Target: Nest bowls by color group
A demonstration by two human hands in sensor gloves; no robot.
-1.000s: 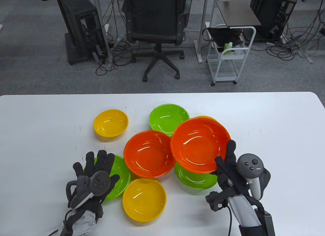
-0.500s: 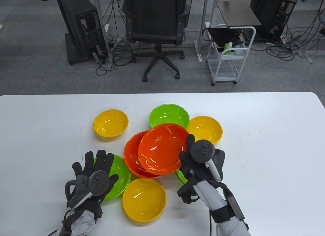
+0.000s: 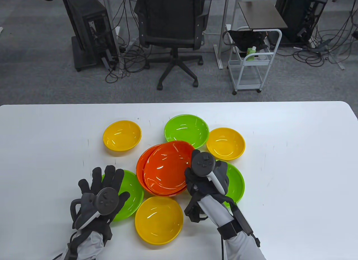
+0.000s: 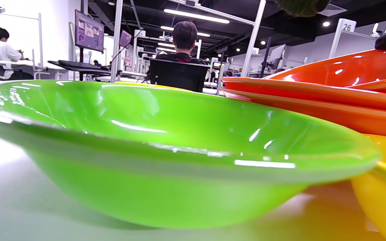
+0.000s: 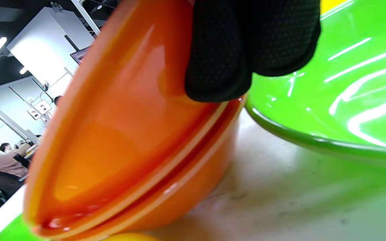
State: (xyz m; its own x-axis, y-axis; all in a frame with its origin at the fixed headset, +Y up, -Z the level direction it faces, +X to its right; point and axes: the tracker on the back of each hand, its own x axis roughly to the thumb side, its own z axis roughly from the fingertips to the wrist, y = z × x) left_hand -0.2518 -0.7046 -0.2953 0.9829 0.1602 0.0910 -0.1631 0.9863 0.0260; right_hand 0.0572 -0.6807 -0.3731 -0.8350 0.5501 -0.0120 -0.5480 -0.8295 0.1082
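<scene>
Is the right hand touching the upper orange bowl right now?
Touching. In the right wrist view the right hand's gloved fingertips press on the rim of the upper orange bowl, which sits tilted in the lower orange bowl.

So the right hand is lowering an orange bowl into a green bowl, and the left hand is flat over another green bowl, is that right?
Not quite. The right hand is lowering the orange bowl into the other orange bowl, not a green one; the table view and right wrist view show it, still tilted. The left hand is indeed over a green bowl.
</scene>
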